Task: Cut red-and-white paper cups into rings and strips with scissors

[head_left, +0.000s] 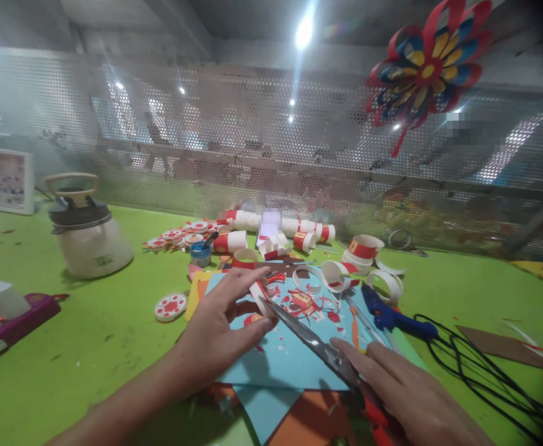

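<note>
My left hand point(222, 322) pinches a curved white-and-red piece of paper cup point(260, 298) between thumb and fingers, above the light blue paper point(275, 359). In my right hand point(405, 378) is a pair of scissors point(315, 342) with orange-red handles, partly hidden by the fingers. The blade tips meet the edge of the cup piece; whether they are cutting into it I cannot tell. Small red and white scraps point(301, 301) lie scattered on the blue paper just beyond the blades.
Cut cup rings point(338, 277) and stacked paper cups point(364, 251) stand behind the paper. A blue glue gun point(392, 316) with a looped black cord lies at right. On the left are a large jug point(92, 241), a purple power strip point(15, 328) and a round decorated disc point(170, 306).
</note>
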Motion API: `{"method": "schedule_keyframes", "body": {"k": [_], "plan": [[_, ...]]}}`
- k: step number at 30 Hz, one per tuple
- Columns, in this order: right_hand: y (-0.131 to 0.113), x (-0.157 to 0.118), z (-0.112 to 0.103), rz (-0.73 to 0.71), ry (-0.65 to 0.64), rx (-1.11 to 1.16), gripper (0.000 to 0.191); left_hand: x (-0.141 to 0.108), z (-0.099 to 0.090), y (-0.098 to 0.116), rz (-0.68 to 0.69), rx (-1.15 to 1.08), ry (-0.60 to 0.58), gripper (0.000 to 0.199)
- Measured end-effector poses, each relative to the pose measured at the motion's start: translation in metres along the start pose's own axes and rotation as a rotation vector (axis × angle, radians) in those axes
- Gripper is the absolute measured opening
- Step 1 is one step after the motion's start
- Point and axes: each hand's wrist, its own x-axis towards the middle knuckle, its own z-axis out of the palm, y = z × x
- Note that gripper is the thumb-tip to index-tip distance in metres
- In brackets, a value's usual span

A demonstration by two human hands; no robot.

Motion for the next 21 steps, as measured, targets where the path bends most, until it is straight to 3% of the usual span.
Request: {"method": "schedule_keyframes", "body": {"k": [9,21], "plan": [[0.006,-0.004,0.001,0.02,-0.102,0.051,0.047,0.001,-0.002,-0.001,-0.025,0.019,-0.044,0.054],[0.005,-0.001,-0.009,-0.007,-0.068,-0.01,0.041,0.001,0.0,0.002,-0.08,0.033,-0.065,0.055]]}}
